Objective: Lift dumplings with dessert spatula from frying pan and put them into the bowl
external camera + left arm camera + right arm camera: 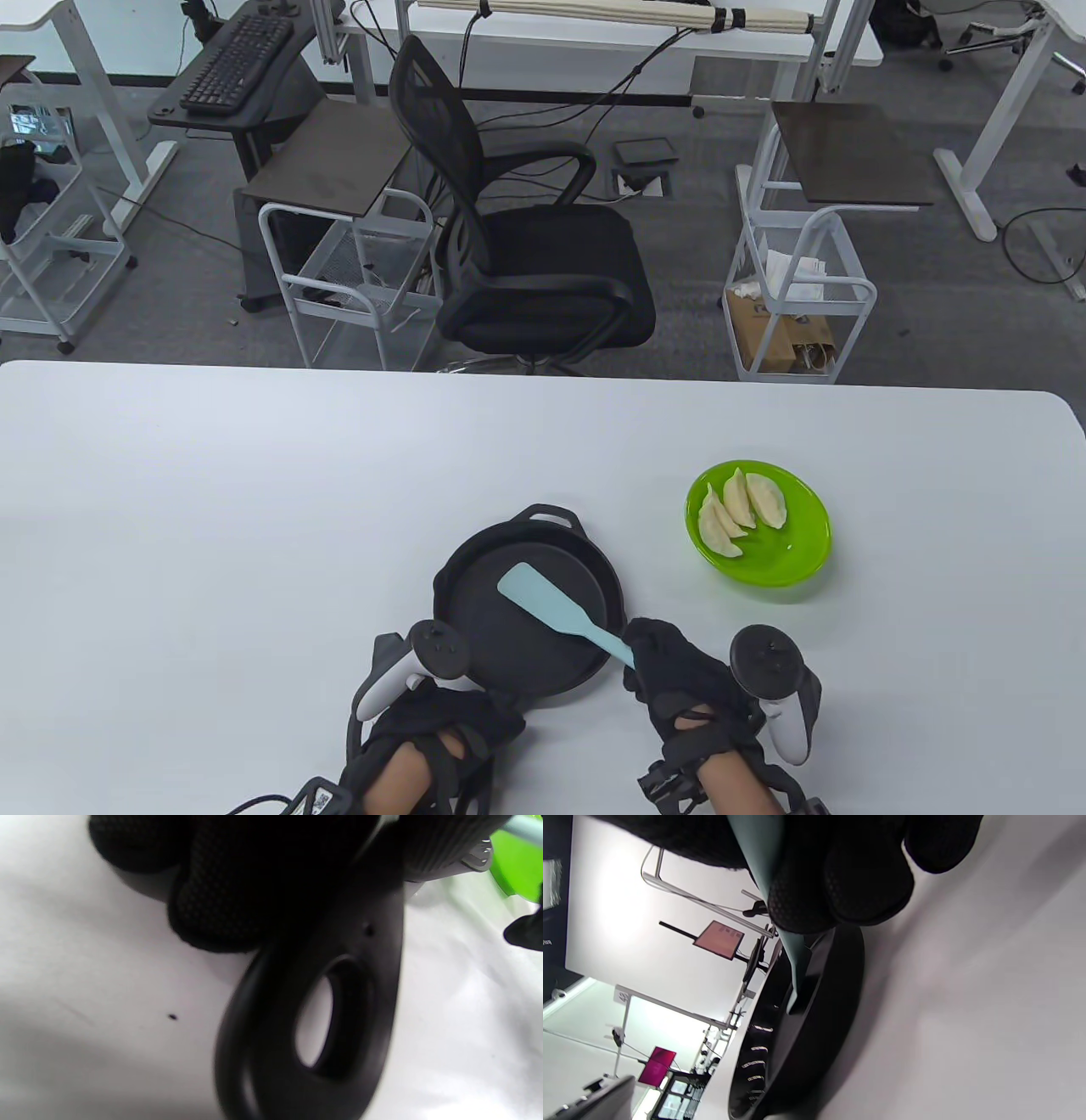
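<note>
The black frying pan [509, 649] sits near the table's front edge and holds only the blade of the light blue dessert spatula [540, 598]. My right hand [670, 671] grips the spatula's handle just right of the pan; in the right wrist view its fingers [840, 878] wrap the spatula [796, 971] above the pan [806, 1027]. My left hand [450, 726] is at the pan's near side. In the left wrist view its fingers [229, 882] curl on the pan handle [352, 942]. The green bowl [806, 552] to the right holds dumplings [736, 505].
The white table [254, 509] stretches wide to the left and behind the pan. The bowl [515, 870] stands a hand's width from my right hand. Beyond the far edge are a black office chair [526, 255] and wire carts.
</note>
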A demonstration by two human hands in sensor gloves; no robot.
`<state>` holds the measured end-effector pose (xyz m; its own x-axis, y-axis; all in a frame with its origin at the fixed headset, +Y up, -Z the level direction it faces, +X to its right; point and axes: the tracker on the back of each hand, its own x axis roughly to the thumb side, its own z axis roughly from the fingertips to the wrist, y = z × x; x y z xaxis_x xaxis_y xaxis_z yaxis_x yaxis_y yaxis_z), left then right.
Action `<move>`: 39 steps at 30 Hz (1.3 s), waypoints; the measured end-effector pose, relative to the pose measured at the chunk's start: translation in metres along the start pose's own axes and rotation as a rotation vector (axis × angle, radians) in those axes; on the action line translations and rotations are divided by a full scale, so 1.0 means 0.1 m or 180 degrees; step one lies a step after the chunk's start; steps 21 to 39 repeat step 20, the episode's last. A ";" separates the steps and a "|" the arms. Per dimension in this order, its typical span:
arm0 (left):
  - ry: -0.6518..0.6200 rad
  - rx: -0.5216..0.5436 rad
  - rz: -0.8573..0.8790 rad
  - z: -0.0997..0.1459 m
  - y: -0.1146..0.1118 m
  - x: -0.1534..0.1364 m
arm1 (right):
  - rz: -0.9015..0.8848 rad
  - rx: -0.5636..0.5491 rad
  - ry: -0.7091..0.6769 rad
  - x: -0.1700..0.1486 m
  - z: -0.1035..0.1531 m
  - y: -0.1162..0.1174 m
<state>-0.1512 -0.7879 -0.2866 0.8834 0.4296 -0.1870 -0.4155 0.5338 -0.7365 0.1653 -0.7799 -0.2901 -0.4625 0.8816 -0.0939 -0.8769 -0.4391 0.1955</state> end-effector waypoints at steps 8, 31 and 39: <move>0.0288 0.0232 -0.0208 0.20 0.10 0.00 | 0.0774 -0.0031 0.0173 0.13 0.06 0.00; 0.0250 0.1798 -0.0546 0.57 0.35 0.06 | 0.2000 -0.1200 -0.0381 0.43 0.33 -0.47; 0.0250 0.1798 -0.0546 0.57 0.35 0.06 | 0.2000 -0.1200 -0.0381 0.43 0.33 -0.47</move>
